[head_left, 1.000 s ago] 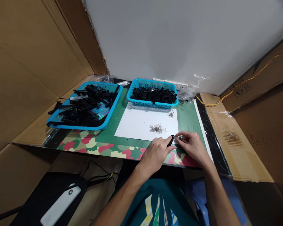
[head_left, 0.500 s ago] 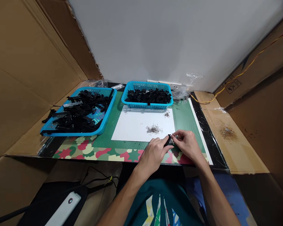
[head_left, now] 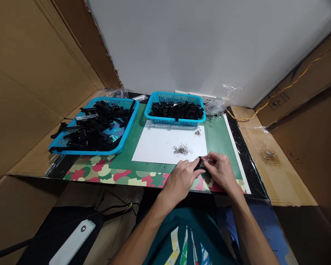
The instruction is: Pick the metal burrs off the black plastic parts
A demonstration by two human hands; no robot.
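Black part's change: the black part (head_left: 199, 162) is now showing a narrower upper end than half a second ago, so it is apparently being turned or tilted between the hands; the whole view is also shifting slightly with the head.
What that means: the close fingertip work is seemingly continuing, with neither hand letting go; whether anything is being seated in the part is too small to tell.
Black part's place: it is sitting right of centre in the lower half of the frame, near the lower right corner of the white sheet (head_left: 143, 152).
Black part's look: it is appearing small, dark and narrow, leaning with its upper end toward the right; the fingers are hiding most of its body.
Left hand: the left hand (head_left: 182, 175) is closing on the part, thumb below and forefinger above, with little gap left.
Right hand: the right hand (head_left: 219, 167) is bringing thumb and forefinger nearly together, seemingly pinching a thin sliver (head_left: 204, 158) against the part's upper end; contact is hard to confirm.
Wiry pile: the pile of fine bits (head_left: 182, 149) is lying on the sheet, just up and left of the hands.
Baskets: the larger blue basket (head_left: 85, 152) at left and the smaller blue basket (head_left: 173, 122) at upper centre are holding heaps of dark pieces.
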